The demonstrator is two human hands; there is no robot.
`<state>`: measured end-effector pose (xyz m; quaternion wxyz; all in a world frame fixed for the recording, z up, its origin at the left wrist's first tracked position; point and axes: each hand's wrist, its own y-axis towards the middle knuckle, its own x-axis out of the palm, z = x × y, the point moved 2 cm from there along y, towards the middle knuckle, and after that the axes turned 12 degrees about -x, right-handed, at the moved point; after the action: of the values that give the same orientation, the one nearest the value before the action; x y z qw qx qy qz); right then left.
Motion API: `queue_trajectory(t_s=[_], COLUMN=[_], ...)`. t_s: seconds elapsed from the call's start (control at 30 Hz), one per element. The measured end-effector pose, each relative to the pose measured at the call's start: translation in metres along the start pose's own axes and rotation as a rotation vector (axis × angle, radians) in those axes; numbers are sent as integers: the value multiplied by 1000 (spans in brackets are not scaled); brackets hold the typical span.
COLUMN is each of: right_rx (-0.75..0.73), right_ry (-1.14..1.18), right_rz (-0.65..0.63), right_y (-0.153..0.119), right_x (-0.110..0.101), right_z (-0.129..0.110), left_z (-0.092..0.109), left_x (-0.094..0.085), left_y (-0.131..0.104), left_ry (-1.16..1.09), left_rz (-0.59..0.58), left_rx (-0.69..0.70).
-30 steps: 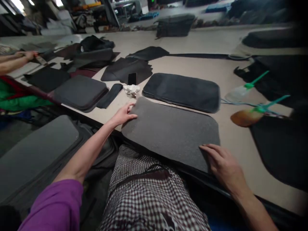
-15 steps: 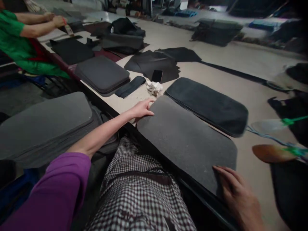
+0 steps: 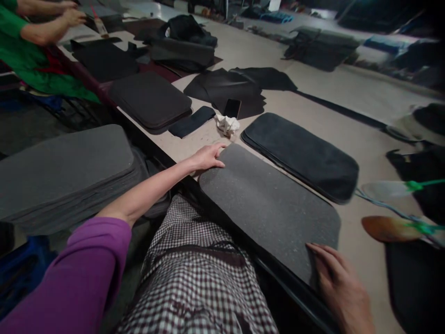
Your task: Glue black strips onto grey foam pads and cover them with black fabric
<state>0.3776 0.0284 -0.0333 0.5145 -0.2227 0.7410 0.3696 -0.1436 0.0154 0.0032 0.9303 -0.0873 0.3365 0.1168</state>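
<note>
A grey sheet with rounded corners point(image 3: 267, 199) lies along the near edge of the table, in front of me. My left hand point(image 3: 209, 157) holds its left end, with thumb and forefinger apart at the corner. At the right end, my right hand point(image 3: 339, 273) grips the near corner, fingertips on top; its thumb is hidden. Just beyond the sheet is a stack of black rounded pieces point(image 3: 301, 155). A crumpled white cloth point(image 3: 227, 125) and a dark phone point(image 3: 232, 108) lie past my left hand, beside a folded black strip point(image 3: 192, 121).
To my left stands a tall stack of grey sheets point(image 3: 66, 167). Another dark stack point(image 3: 149, 99) sits farther along the table point(image 3: 347, 111). A brown-tipped tool with green binding point(image 3: 385, 228) is at right. A person in green point(image 3: 21, 51) works at far left.
The view has shifted slightly. Both my hands stay at the two ends of the grey sheet, which has moved little. The other person's hands have drawn back from the brush-like tool.
</note>
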Motion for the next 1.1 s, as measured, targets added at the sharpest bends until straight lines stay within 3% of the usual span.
queue_trajectory(t_s=[0.23, 0.5, 0.8, 1.1], right_rx=[-2, -13, 5, -12], right_ry=[19, 17, 20, 14], right_rz=[12, 18, 34, 35], right_y=[-1, -1, -1, -2], right_x=[1, 1, 1, 3], right_z=[0, 1, -4, 0], left_z=[3, 29, 0, 2], left_x=[3, -1, 4, 4], left_y=[-2, 12, 12, 3], left_ry=[0, -174, -80, -10], left_rz=[-2, -36, -11, 32], left_rx=[-23, -3, -39, -42])
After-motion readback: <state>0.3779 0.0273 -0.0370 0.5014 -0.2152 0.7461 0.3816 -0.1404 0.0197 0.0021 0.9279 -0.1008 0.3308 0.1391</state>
